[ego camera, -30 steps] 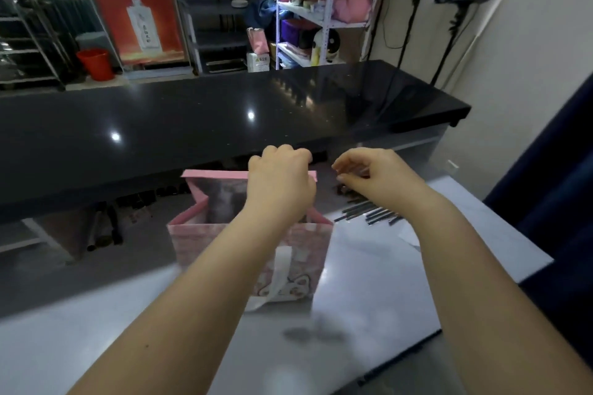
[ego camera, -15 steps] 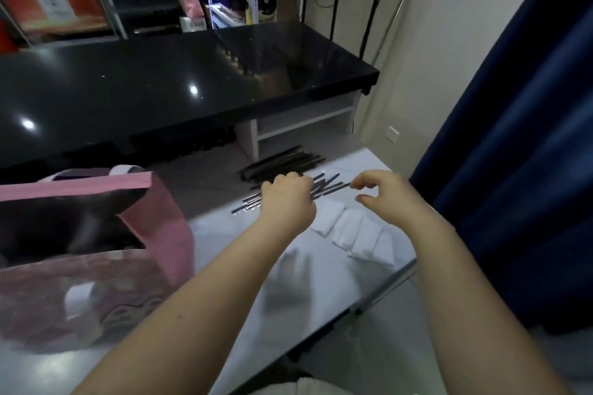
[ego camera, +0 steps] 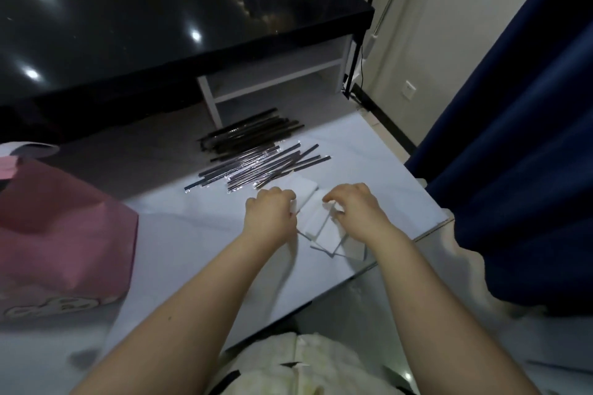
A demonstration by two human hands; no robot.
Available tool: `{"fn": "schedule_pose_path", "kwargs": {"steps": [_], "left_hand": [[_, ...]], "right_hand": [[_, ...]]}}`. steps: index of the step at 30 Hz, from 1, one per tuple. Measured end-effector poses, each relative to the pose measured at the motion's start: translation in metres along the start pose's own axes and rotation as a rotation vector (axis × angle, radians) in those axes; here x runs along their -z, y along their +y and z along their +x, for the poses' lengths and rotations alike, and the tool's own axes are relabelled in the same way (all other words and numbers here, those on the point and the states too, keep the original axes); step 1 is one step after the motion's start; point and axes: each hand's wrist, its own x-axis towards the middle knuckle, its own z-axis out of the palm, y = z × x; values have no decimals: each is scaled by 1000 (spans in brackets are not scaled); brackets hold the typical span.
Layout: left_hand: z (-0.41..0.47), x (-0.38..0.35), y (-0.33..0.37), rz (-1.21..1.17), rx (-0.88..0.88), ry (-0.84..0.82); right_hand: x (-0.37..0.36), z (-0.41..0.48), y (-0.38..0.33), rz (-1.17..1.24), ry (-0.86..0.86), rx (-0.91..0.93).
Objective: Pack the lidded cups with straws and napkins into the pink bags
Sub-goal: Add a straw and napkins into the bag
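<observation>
While I lean over the white desk (ego camera: 179,244), the pale garment (ego camera: 308,362) on my body shows at the bottom edge, closest of all. Both forearms reach out over the desktop to the folded white napkins (ego camera: 321,229), which lie in a short overlapping row near the desk's right edge. My right grip (ego camera: 353,208) is curled over the row, its fingertips pinching the upper edge of one napkin, which stands tilted up off the rest. My left grip (ego camera: 269,212) is curled knuckles-up just beside it, touching the napkin at the row's far left end; its fingertips are hidden, so I cannot tell whether it is holding that napkin. Off to my left the pink bag (ego camera: 64,234) stands on the desk, well apart from both grips. Just beyond the napkins lie the clear-wrapped straws (ego camera: 256,167) in a loose fan, with the black straws (ego camera: 253,133) bundled behind them. Farther off runs a glossy black counter (ego camera: 160,26), and a dark blue curtain (ego camera: 519,138) hangs at the right.
</observation>
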Motion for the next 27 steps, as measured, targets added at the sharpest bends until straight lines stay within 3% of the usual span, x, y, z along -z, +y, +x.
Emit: {"fn": "schedule_pose_path", "kwargs": {"steps": [11,20,27], "left_hand": [[12,-12,10,59,-36,7],[13,-7,6,-5,-8,17],[10,34,-3,-65,7,142]], "right_hand": [[-17,23,9,32,53,27],[6,12,12,304,70,42],[51,8,-11,432,84,69]]}}
